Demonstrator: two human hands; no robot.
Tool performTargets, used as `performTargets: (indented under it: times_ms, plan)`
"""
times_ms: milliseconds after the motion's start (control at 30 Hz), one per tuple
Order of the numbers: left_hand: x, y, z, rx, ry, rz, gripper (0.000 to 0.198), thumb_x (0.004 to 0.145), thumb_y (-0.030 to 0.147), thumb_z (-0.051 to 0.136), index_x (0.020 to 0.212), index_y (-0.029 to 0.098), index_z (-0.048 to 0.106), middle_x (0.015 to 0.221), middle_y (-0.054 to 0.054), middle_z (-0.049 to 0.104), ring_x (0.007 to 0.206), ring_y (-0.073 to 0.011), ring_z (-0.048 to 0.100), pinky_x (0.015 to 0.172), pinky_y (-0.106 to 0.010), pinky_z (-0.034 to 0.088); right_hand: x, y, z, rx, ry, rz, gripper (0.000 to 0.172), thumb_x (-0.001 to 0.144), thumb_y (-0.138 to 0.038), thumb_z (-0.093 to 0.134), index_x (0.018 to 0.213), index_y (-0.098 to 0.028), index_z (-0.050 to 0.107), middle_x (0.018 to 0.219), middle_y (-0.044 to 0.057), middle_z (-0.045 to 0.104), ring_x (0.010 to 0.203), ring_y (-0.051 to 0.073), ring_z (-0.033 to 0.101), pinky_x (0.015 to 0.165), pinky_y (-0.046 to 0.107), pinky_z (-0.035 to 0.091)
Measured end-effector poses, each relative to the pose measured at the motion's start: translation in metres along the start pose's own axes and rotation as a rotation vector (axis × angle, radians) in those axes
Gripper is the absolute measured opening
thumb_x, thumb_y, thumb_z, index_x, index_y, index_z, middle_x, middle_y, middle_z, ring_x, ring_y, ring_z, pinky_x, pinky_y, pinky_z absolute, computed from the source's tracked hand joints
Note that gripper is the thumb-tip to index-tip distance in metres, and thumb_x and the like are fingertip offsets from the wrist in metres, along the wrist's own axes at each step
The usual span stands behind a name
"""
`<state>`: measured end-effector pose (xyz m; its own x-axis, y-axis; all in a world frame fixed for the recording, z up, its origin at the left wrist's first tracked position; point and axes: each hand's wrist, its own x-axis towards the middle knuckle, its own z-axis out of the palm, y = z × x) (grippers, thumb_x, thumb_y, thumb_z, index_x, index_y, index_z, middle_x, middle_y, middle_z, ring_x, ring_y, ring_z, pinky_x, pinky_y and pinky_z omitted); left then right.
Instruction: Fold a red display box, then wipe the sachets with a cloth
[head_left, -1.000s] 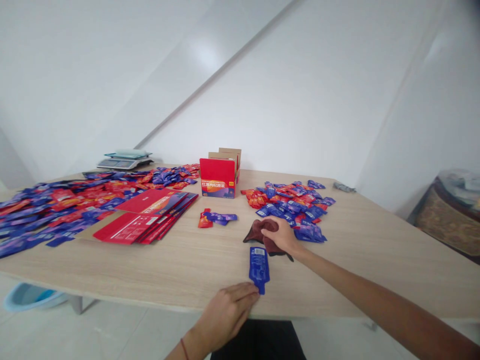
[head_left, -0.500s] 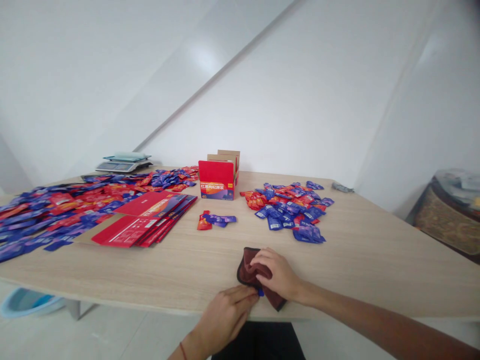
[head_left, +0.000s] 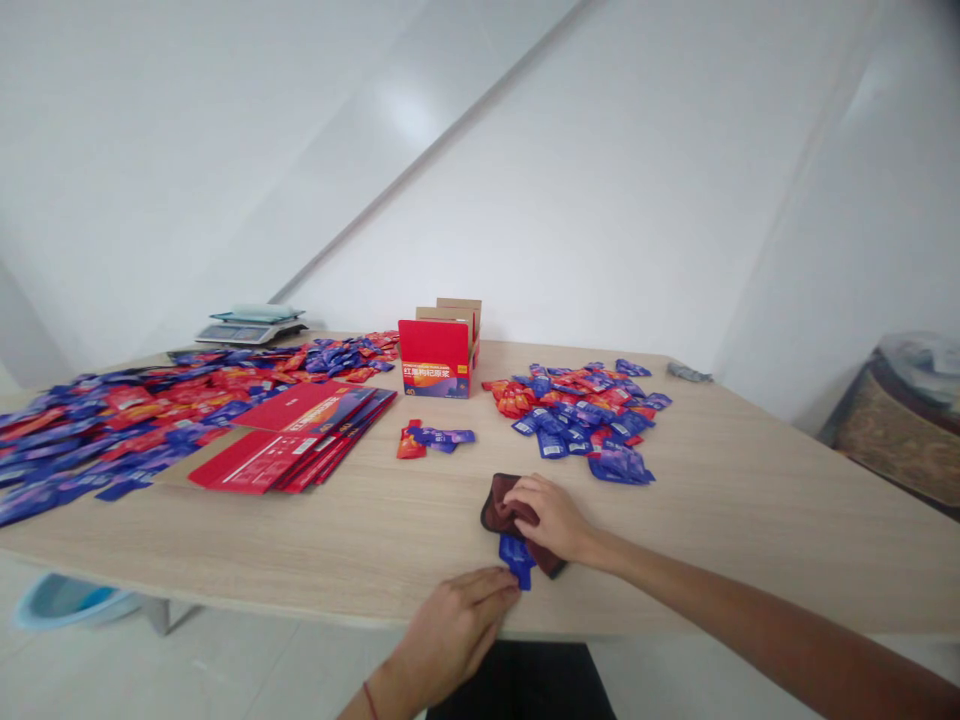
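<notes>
We have the blue pouch [head_left: 516,553] lying flat just inside the near edge of the surface, its narrow neck toward us and its far part hidden under the brown cloth [head_left: 496,512]. Our left hand [head_left: 454,628] lays its fingertips close together at the neck; we cannot tell whether the thumb pinches from below. Our right hand [head_left: 547,522] bunches the cloth between thumb and curled fingers.

We judge the pouch light, soft and rather slick, likely to slide under rubbing, so the neck seems the sound place to hold it; a hard squeeze on the body could strain its seams. The cloth looks limp and easy to gather.

The pale wood-grain table [head_left: 360,545] carries a loose pile of pouches [head_left: 577,410] toward its far right corner, a broader heap [head_left: 127,410] along its left side, flattened red cartons [head_left: 300,440] beside that heap, and a standing red box [head_left: 435,365] near the far edge. White walls [head_left: 540,200] rise behind; a blue basin [head_left: 64,602] sits on the floor [head_left: 255,665].
</notes>
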<state>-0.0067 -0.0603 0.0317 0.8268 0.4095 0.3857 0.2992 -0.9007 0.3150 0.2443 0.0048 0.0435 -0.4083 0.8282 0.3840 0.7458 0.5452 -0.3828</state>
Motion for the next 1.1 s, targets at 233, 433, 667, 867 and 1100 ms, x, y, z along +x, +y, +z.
performTargets:
  times_ms: [233, 433, 667, 867, 1100]
  plan:
    - [-0.002, -0.002, 0.002, 0.021, 0.007, 0.004, 0.041, 0.103, 0.014, 0.049, 0.142, 0.022, 0.059, 0.142, -0.007, 0.066, 0.132, -0.0185, 0.062, 0.118, -0.031, 0.046, 0.023, 0.024, -0.003, -0.033, -0.005, 0.004, 0.028, 0.076, -0.009, 0.07, 0.098, -0.025, 0.074, 0.103, 0.003, 0.073, 0.103, 0.023, 0.063, 0.093, 0.035, 0.044]
    - [-0.001, 0.0, 0.001, 0.007, 0.013, -0.005, 0.041, 0.102, 0.013, 0.049, 0.141, 0.023, 0.059, 0.141, -0.007, 0.066, 0.132, -0.019, 0.062, 0.117, -0.032, 0.047, 0.031, 0.041, -0.004, -0.018, 0.007, 0.052, 0.027, 0.075, -0.008, 0.069, 0.096, -0.023, 0.076, 0.104, 0.004, 0.074, 0.103, 0.023, 0.065, 0.093, 0.034, 0.045]
    - [-0.001, 0.0, 0.002, 0.026, -0.009, -0.014, 0.041, 0.103, 0.013, 0.048, 0.142, 0.023, 0.058, 0.143, -0.006, 0.065, 0.132, -0.0191, 0.061, 0.117, -0.033, 0.047, 0.023, 0.04, -0.013, 0.139, 0.307, 0.242, 0.027, 0.076, -0.015, 0.068, 0.101, -0.024, 0.075, 0.107, 0.005, 0.077, 0.103, 0.025, 0.068, 0.095, 0.038, 0.049]
    - [0.003, 0.005, -0.001, -0.008, 0.015, -0.048, 0.037, 0.101, 0.012, 0.05, 0.133, 0.025, 0.064, 0.135, -0.005, 0.069, 0.124, -0.0193, 0.065, 0.113, -0.033, 0.049, -0.014, 0.058, -0.036, 0.336, 0.434, 0.425, 0.028, 0.073, -0.028, 0.071, 0.1, -0.021, 0.076, 0.103, 0.006, 0.079, 0.1, 0.027, 0.072, 0.097, 0.041, 0.052]
    - [0.033, 0.02, 0.008, 0.209, 0.118, -0.424, 0.021, 0.101, 0.024, 0.052, 0.113, 0.023, 0.069, 0.111, -0.007, 0.069, 0.103, -0.0244, 0.065, 0.092, -0.038, 0.054, -0.075, 0.082, -0.028, 0.248, 0.382, 0.564, 0.026, 0.073, -0.029, 0.068, 0.097, -0.023, 0.076, 0.1, 0.006, 0.079, 0.098, 0.029, 0.072, 0.093, 0.041, 0.053]
